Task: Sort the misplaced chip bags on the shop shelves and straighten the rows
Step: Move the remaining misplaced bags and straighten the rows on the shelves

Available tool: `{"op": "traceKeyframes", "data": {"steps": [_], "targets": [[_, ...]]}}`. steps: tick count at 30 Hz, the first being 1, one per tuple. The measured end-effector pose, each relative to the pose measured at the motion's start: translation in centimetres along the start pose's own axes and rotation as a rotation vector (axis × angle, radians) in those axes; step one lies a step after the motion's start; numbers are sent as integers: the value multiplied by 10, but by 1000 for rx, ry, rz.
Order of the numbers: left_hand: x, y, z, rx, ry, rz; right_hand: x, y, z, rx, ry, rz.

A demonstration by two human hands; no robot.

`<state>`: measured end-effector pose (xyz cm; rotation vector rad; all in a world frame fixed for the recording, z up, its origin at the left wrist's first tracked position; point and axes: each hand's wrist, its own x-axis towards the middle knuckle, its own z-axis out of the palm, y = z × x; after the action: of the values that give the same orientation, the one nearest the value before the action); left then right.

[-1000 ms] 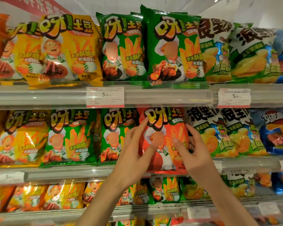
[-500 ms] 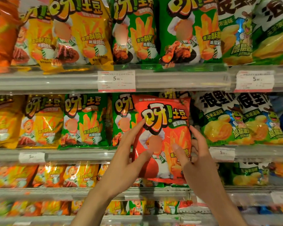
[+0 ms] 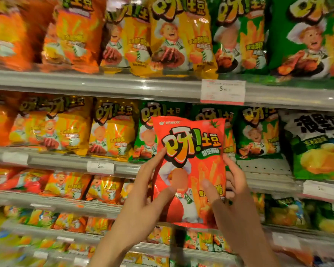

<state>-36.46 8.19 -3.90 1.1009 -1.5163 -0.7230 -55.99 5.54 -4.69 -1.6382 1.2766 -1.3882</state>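
I have the red chip bag (image 3: pixel 189 170) in both hands, off the shelf and held upright in front of the green bags (image 3: pixel 257 132) on the middle shelf (image 3: pixel 66 160). My left hand (image 3: pixel 143 199) grips its left edge, thumb laid across the front and the other fingers (image 3: pixel 158 157) curled behind the side. My right hand (image 3: pixel 233 195) holds the right edge the same way, thumb on the front and the rest wrapped round the back. Both hands are closed on the bag and neither carries anything else.

I take this as the sorting step: a red bag among green ones is out of place, and I have it lifted clear of that row. To the right of the green bags there is a bare stretch of shelf, most likely the spot it came from.

Next I need a row of matching red. The view to the left is badly smeared, but the orange-red bags (image 3: pixel 14 180) on the lower shelf at far left look the likeliest; I cannot read their print to be sure. The move calls for carrying the bag left and down and standing it face out. The foil is puffy and slick, so I would keep both hands on it until it stands.
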Motion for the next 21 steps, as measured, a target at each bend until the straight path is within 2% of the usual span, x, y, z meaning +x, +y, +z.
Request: {"op": "traceKeyframes", "data": {"steps": [13,21], "targets": [[-60,-53,-242,89,180,-78,-33,-57,251,77,-150,-22],[-79,-83,-358,113,350,-135,-33,-83,384,34,-257,-48]]}}
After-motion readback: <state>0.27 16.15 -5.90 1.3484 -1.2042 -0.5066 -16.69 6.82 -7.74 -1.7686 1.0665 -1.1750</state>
